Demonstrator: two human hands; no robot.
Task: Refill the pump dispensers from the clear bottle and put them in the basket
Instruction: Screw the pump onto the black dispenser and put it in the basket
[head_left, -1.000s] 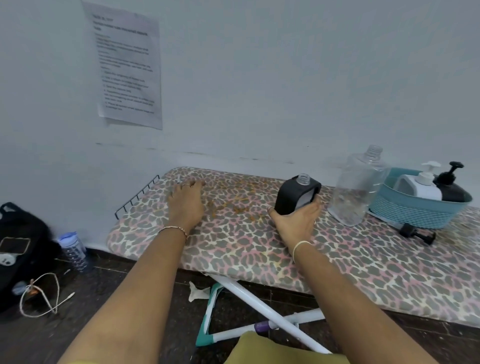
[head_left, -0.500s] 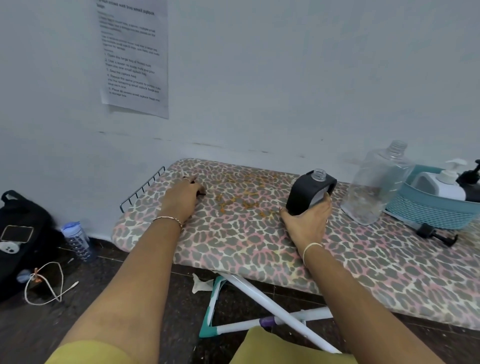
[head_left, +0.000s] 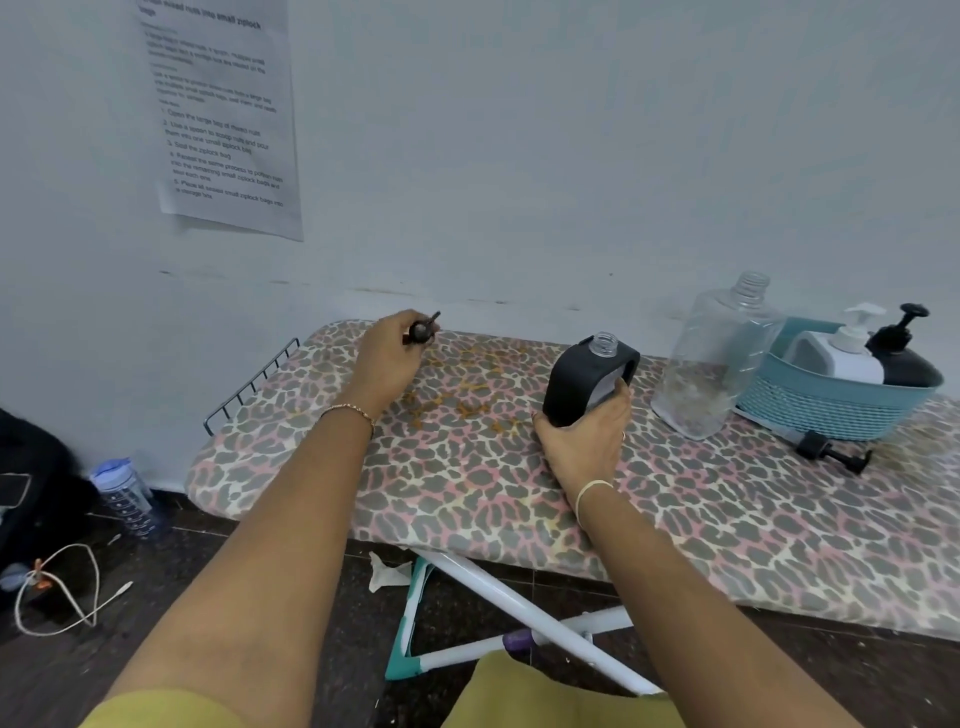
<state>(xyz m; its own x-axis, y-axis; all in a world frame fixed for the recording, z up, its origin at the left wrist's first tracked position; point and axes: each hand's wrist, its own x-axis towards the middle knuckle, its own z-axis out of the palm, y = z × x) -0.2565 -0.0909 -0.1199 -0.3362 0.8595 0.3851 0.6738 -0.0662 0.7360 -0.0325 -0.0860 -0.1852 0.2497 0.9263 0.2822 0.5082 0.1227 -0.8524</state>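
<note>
Head view only.

Left arm reaches forward to the far left part of the ironing board (head_left: 467, 493). The left hand (head_left: 392, 358) is by the wall edge, back of the hand toward the camera, fingers curled round a small black pump head (head_left: 423, 330) whose stem pokes out up and to the right. Can't tell if the hand touches the board.

Right arm runs in from the lower right. The right hand (head_left: 587, 436) rests on the board and grips the base of the black dispenser (head_left: 587, 379), thumb on its left side, fingers wrapped across the front. The dispenser stands mid-board, tilted slightly, with its threaded neck uncapped.

The clear bottle (head_left: 711, 364) stands upright and uncapped, between the dispenser and the teal basket (head_left: 831, 405), just beside the basket. In the basket: a white pump dispenser (head_left: 841, 353) and a black pump dispenser (head_left: 904, 358), both with pumps on. A loose pump (head_left: 831, 452) lies on the board in front of the basket.

A printed sheet (head_left: 223, 119) hangs on the wall. A water bottle (head_left: 127, 493) and a cable (head_left: 57, 597) are on the floor to the left.
</note>
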